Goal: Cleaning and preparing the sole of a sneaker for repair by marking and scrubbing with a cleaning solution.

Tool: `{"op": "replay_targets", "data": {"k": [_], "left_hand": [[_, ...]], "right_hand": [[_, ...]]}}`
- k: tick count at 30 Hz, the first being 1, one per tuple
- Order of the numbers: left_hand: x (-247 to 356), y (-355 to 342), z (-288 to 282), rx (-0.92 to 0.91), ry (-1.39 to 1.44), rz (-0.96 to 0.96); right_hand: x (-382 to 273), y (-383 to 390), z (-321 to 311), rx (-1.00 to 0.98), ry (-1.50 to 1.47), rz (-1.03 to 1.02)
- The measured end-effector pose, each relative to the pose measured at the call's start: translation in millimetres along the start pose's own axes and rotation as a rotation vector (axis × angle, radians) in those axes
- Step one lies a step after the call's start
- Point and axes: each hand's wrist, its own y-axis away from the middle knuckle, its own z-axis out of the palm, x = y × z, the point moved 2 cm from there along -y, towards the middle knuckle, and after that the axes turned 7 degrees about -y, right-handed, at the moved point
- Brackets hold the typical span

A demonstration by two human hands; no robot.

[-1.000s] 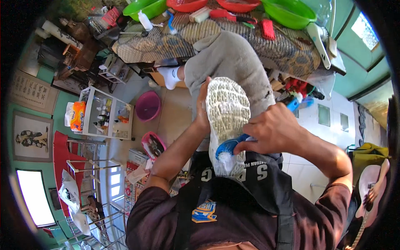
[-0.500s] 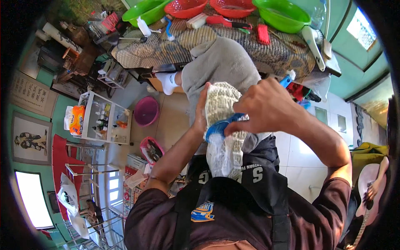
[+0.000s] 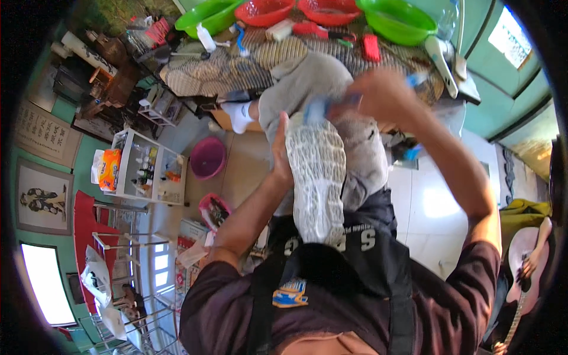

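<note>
A shoe (image 3: 318, 177) is held over my lap with its pale, ridged sole facing up and its toe end pointing away from me. My left hand (image 3: 281, 152) grips its left side, fingers mostly hidden behind it. My right hand (image 3: 386, 100), blurred by motion, is closed around a blue-handled brush (image 3: 318, 111). The brush is at the far end of the sole; blur hides whether its bristles touch. Grey fabric (image 3: 313, 77) covers my leg beneath the shoe, and a black apron (image 3: 370, 254) lies over my lap.
Ahead stands a cloth-covered table (image 3: 260, 68) with green basins (image 3: 402, 23), red basins (image 3: 328, 15), a white bottle (image 3: 206, 38) and several brushes. A purple tub (image 3: 208, 158) and a white shelf (image 3: 148, 171) are at left. Another person's hand touches a guitar (image 3: 526, 254) at right.
My right hand has moved the brush from the middle of the sole up and away to its far end. White foam seen on the near part of the sole has mostly gone.
</note>
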Motion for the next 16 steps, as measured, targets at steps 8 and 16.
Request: {"op": "replay_targets", "data": {"k": [8,16], "left_hand": [[79,25,-1,0.369,-0.186,0.892],[89,25,26,0.614,-0.214,1.083]], "right_hand": [[30,46,26,0.232,-1.253,0.489],[-41,64,81,0.158,-1.840,0.575]]}}
